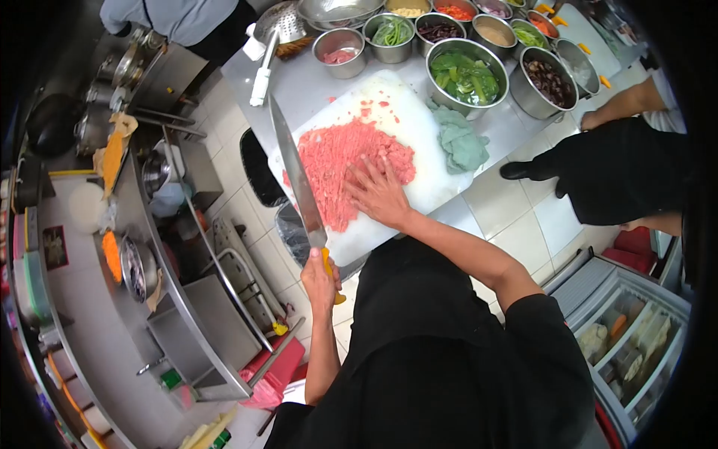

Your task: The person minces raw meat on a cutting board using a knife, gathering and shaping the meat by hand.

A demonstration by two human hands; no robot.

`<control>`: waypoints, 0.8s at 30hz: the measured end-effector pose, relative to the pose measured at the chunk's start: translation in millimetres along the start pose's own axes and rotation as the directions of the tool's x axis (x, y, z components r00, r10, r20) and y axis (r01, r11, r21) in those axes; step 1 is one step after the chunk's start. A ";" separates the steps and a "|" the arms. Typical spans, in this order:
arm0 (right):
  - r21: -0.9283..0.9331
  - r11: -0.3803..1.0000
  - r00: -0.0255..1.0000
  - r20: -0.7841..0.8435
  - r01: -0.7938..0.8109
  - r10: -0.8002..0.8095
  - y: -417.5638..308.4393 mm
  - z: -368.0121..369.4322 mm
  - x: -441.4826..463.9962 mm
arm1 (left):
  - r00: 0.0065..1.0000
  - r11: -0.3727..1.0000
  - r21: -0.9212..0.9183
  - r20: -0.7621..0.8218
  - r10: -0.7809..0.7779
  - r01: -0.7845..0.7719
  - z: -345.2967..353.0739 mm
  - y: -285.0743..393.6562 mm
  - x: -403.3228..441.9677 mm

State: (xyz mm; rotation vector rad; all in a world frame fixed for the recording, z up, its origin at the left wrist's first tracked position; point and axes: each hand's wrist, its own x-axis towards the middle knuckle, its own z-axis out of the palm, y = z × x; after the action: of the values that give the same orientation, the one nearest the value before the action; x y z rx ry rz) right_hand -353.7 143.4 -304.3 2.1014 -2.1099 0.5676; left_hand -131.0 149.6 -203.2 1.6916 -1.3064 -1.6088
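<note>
A person works soft, coarse-grained pink minced meat point(325, 161) at the centre of a white chopping board point(435, 182) on a steel bench point(307, 93); the right hand point(378, 196) lies flat on the mound at its four o'clock, fingers spread; the left hand point(318, 281), at seven o'clock, is closed round the yellow handle of a long, tapering knife point(292, 161), its smooth blade slanting along the meat's nine o'clock side; the step in hand looks like chopping or gathering the mince; the next move would call for a steady grip and fingers clear of the edge; a crumpled green cloth point(460, 142) sits at two o'clock, below a round metal bowl of glossy leafy greens point(465, 78).
</note>
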 end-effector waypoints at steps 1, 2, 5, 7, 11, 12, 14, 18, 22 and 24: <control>-0.014 0.999 0.999 -0.010 -0.041 0.041 2.3 0.5 3.5 | 0.997 0.997 -0.028 0.026 0.067 -0.067 -2.5 -4.1 1.2; -0.021 0.996 0.996 -0.017 -0.084 0.084 0.0 1.6 5.1 | 0.993 0.994 0.002 0.058 0.106 -0.107 -4.6 -6.4 6.4; -0.026 0.982 0.983 0.009 -0.185 0.186 -7.8 2.7 4.7 | 0.982 0.994 0.042 0.167 0.090 -0.098 -15.0 -12.0 20.6; -0.009 0.983 0.982 0.039 -0.183 0.183 -9.7 -1.9 5.4 | 0.982 0.999 0.037 0.186 -0.039 0.033 -16.0 -8.3 20.2; 0.078 0.965 0.968 0.022 -0.249 0.248 -11.6 -21.9 -8.4 | 0.970 0.999 0.033 0.241 0.019 -0.028 -18.3 12.1 26.3; 0.111 0.949 0.955 0.000 -0.294 0.296 -12.9 -23.8 -9.9 | 0.968 0.998 0.022 0.246 0.058 -0.066 -17.8 16.1 27.7; 0.047 0.932 0.932 -0.036 -0.359 0.361 -15.1 -7.9 -12.3 | 0.955 0.992 0.063 0.284 0.084 -0.106 -15.1 29.7 29.0; 0.126 0.927 0.932 -0.042 -0.352 0.360 -7.8 -8.5 -17.4 | 0.919 0.952 0.068 0.287 0.269 -0.300 -11.4 47.1 23.7; 0.382 0.823 0.760 -0.346 -0.421 0.550 6.7 -21.7 -23.7 | 0.820 0.842 0.060 0.272 0.503 -0.537 4.5 -2.2 40.4; 0.358 0.784 0.704 -0.353 -0.507 0.617 19.5 -26.4 -25.5 | 0.896 0.790 0.432 0.297 0.331 -0.435 14.0 -33.6 61.5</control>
State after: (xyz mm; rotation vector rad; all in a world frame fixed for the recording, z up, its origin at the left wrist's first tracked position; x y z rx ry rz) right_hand -376.8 175.7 -292.0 1.1512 -2.4443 1.2929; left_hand -142.0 115.6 -265.1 1.3917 -2.1571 -1.2965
